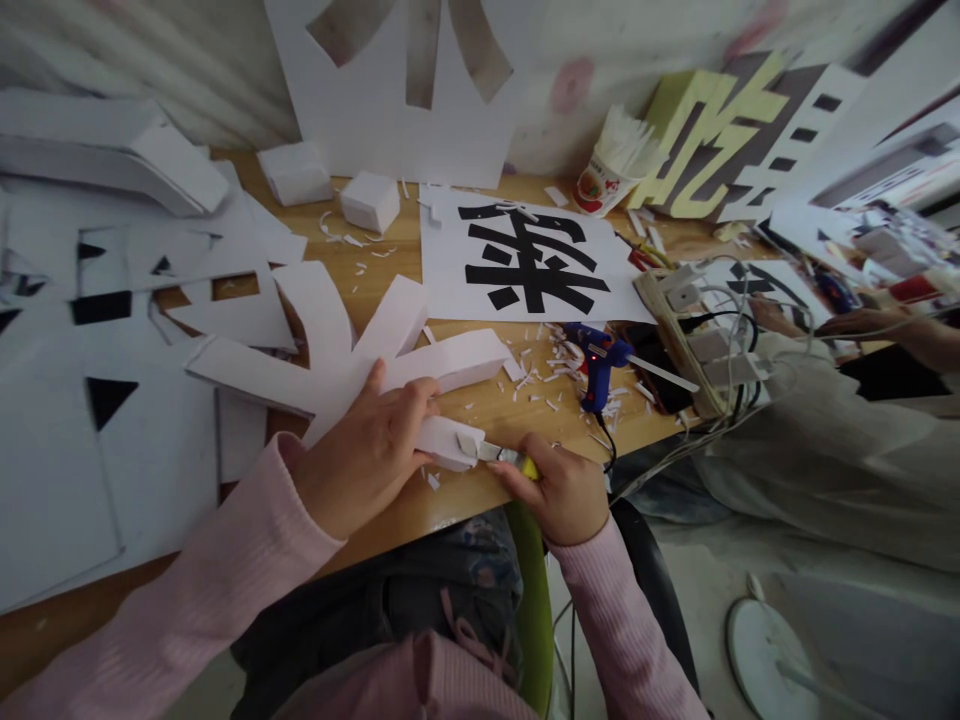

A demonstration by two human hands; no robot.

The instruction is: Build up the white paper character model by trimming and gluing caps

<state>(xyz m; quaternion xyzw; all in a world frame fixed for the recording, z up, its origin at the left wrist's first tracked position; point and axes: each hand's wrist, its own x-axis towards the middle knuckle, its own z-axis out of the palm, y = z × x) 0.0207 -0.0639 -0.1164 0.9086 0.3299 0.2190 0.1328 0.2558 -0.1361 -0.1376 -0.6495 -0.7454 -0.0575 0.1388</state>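
A white three-dimensional character piece [330, 375] with several thick strokes lies on the wooden table in front of me. My left hand [367, 455] is closed over one of its arms, thumb and fingers gripping the white stroke. In my right hand [559, 485] is a utility knife [517, 460] with a yellow part on its handle. Its blade points left and meets the end of the stroke nearest me, where a small flap of white material stands up. Part of the stroke is hidden under my left hand.
White scraps litter the table [397, 265]. A blue glue gun [598, 360] with a glue stick lies right, near a power strip [686, 340] with cables. Behind are a printed character sheet [450, 255] and a paper cup [600, 185]. White sheets [161, 450] cover the left; another person's hand [776, 318] is at right.
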